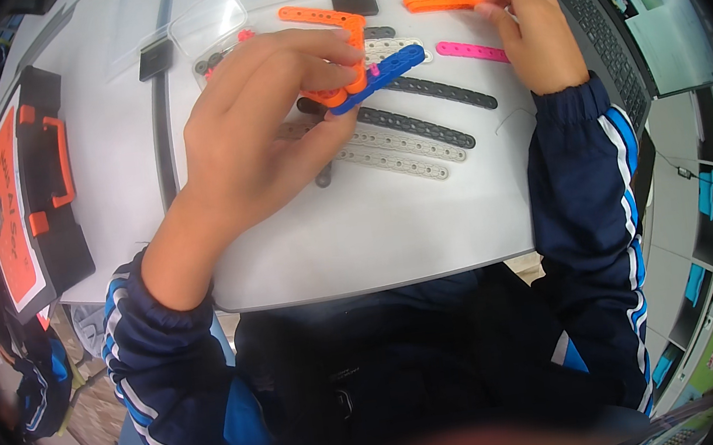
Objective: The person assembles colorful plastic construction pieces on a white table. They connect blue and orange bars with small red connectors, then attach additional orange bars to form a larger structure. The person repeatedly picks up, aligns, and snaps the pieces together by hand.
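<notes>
Evidently the left hand has its fingers closed around a construction-toy assembly, built from orange perforated beams and a blue perforated beam. Its index and middle fingertips lie against the orange part from the left, while the thumb comes up below, by the lower end of the blue beam. The rest of the blue beam reaches out beyond the fingertips, up and to the right, with a small pink peg at its side; one orange arm slants up and left above the knuckles. The assembly is over the middle of the white table.

Off to the right, the right hand has its thumb and index fingertips close together at the right end of an orange piece with yellow and blue strips on top. Whether they pinch that end or merely touch it, I cannot tell.

Behind the left hand, the left ends of the light grey beams and part of the black beams are hidden. The orange joint is partly covered by the fingers, so how it connects to the blue beam is hard to make out. A laptop at the upper right is cut off by the view's rim.
</notes>
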